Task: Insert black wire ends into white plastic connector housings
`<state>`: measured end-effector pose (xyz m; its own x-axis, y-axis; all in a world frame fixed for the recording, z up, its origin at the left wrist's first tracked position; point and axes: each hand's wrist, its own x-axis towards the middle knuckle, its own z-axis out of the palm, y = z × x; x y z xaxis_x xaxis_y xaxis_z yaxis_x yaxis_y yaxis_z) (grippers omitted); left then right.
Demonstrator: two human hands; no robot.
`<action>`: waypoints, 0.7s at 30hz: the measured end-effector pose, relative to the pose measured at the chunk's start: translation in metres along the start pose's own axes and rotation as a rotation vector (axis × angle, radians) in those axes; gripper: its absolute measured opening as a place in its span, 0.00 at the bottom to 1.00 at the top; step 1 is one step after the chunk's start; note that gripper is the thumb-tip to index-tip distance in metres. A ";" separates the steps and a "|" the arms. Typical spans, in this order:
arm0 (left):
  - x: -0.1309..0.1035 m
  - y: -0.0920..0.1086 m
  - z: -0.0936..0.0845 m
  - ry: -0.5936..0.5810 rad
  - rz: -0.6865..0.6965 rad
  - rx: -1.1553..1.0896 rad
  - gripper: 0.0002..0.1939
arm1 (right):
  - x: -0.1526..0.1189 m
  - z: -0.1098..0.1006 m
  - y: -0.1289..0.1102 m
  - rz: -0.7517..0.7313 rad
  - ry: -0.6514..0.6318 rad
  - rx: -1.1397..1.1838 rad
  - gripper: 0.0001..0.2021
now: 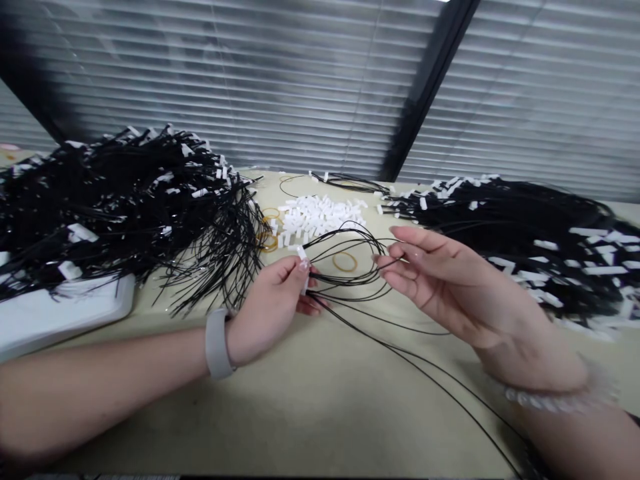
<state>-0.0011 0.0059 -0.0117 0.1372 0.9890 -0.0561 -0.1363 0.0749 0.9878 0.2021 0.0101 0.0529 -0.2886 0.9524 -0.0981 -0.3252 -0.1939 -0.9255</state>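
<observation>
My left hand (275, 297), with a grey band at the wrist, pinches a white connector (303, 260) from which several thin black wires (350, 293) run to the right. The wires curve into loops between my two hands, and some trail off toward the lower right. My right hand (430, 280) has its thumb and fingers closed on the far side of the wire loops. Under the loops, a yellow rubber band (345, 261) lies on the table.
A large heap of black wires (110, 193) with white ends lies left, over a white tray (100, 307). Loose white connectors (323, 215) are piled at the centre back. Another wire heap (530, 220) lies right. Window blinds (300, 87) stand behind the table (310, 413).
</observation>
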 end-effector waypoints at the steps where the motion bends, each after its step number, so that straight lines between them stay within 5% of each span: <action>1: 0.000 0.000 0.000 -0.001 -0.008 -0.012 0.13 | 0.001 -0.001 0.001 -0.007 0.005 -0.009 0.07; 10: 0.002 0.001 0.001 -0.034 -0.016 -0.075 0.13 | 0.005 -0.010 0.009 -0.130 -0.009 -0.274 0.08; 12: 0.002 0.002 0.001 -0.020 -0.024 -0.074 0.13 | 0.002 -0.006 0.010 -0.290 0.074 -0.569 0.09; 16: 0.002 0.002 0.002 0.009 -0.025 -0.077 0.13 | -0.012 0.009 0.011 -0.878 0.284 -1.275 0.06; 18: 0.001 0.002 0.002 0.007 -0.014 -0.077 0.13 | -0.017 0.014 0.013 -0.872 0.091 -1.458 0.04; 21: 0.000 0.001 0.001 0.001 0.002 -0.067 0.13 | -0.018 0.017 0.019 -0.538 -0.248 -1.618 0.12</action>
<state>0.0001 0.0060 -0.0108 0.1364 0.9892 -0.0545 -0.2021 0.0816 0.9760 0.1858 -0.0151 0.0436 -0.6317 0.7397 0.2320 0.6970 0.6730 -0.2475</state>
